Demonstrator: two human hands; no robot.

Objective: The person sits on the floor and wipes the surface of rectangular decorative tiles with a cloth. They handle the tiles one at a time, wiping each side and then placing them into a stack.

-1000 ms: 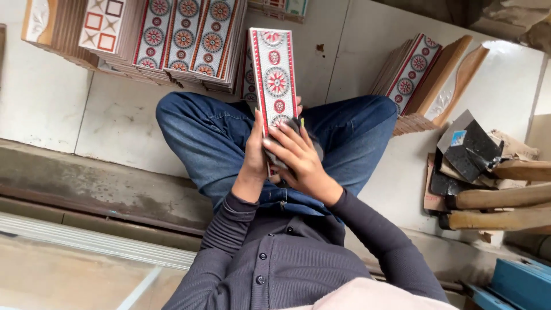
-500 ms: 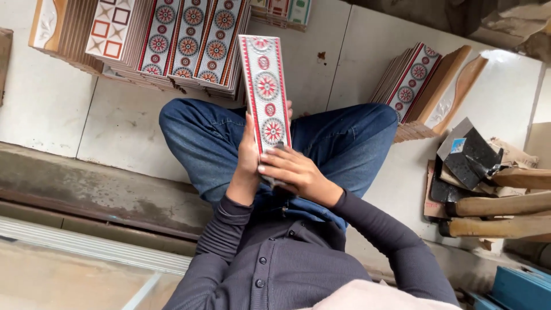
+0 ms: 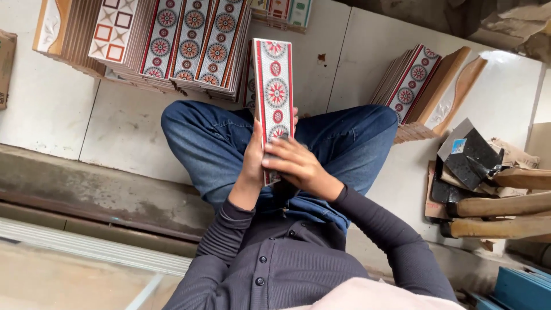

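Left hand (image 3: 252, 158) gripping patterned tile (image 3: 274, 92), right hand (image 3: 293, 163) seemingly across it

The floor (image 3: 51, 109) is laid with large pale tiles, scuffed and stained, with dark joints running between them. Along its near edge runs a grey concrete step (image 3: 97, 195), worn and dusty, and below that a ribbed metal strip (image 3: 86, 247) beside a smooth beige slab (image 3: 63, 281). Stacks of patterned border tiles (image 3: 172, 40) stand on the floor at the far side, another stack (image 3: 419, 86) leans to the right. Wooden handles (image 3: 505, 215) and torn cardboard (image 3: 436, 195) lie at the right edge. The light is soft, even daylight.
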